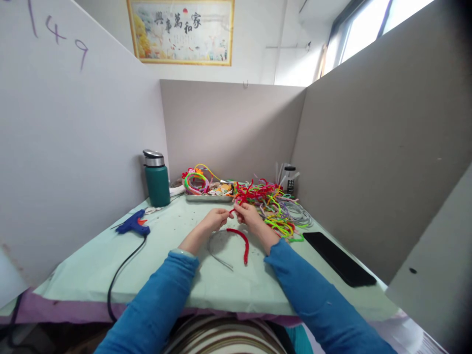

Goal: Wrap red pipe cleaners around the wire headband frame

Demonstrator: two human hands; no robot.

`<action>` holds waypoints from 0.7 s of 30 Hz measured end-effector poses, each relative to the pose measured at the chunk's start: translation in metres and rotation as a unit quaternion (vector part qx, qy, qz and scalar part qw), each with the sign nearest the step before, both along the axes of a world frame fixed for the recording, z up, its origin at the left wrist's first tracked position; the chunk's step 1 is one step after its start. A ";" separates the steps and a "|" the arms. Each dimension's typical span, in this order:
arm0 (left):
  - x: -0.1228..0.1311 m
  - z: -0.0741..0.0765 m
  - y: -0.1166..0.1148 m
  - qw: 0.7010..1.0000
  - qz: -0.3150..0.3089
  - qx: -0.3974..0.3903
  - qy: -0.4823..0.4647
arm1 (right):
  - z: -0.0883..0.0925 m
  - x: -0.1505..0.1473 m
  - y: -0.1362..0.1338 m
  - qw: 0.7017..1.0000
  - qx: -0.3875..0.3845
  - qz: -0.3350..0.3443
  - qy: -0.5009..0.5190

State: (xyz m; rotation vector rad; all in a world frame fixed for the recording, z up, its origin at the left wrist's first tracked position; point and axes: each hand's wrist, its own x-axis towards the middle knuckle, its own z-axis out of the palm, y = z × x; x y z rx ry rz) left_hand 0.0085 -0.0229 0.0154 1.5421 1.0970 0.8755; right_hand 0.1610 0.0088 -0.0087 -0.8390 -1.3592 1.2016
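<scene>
Near the middle of the table, my left hand (218, 218) and my right hand (248, 215) are close together, fingers closed on a red pipe cleaner (232, 211). A short red stretch of it shows between the fingertips; the rest is hidden or blends into the pile behind. Just below my hands lies a wire headband (211, 248), its right half wrapped in red pipe cleaner (246, 243) and its left half bare grey wire. Beyond my right hand spreads a tangled heap of coloured pipe cleaners (282, 226), red on top, with green, yellow and purple around.
A metal tray (214, 198) at the back holds wrapped headbands (196, 183) and small pieces. On the left stand a green bottle (158, 182) and a blue glue gun (134, 223) with its cord. A black phone (339, 258) lies right. Partition walls (236, 123) enclose the table.
</scene>
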 end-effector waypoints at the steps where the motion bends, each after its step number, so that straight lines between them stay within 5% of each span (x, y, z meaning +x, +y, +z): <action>1: -0.002 0.000 0.000 1.000 -0.008 -0.016 -0.017 | 0.000 0.000 0.000 1.000 -0.006 0.017 0.008; 10: -0.011 -0.002 0.004 0.987 -0.112 -0.090 -0.075 | 0.004 -0.003 -0.011 0.995 0.045 0.080 -0.029; 14: -0.002 -0.002 0.001 0.996 -0.011 0.061 0.064 | 0.003 -0.006 -0.007 0.984 0.118 -0.056 -0.122; 17: 0.004 -0.006 0.003 0.938 0.079 0.255 0.219 | 0.000 -0.008 0.000 0.948 0.155 -0.199 -0.196; 19: 0.007 -0.010 0.006 0.908 0.115 0.301 0.269 | -0.002 -0.008 0.003 0.941 0.149 -0.222 -0.207; 21: 0.007 -0.012 0.008 0.915 0.115 0.292 0.254 | -0.003 -0.006 0.005 0.946 0.148 -0.211 -0.196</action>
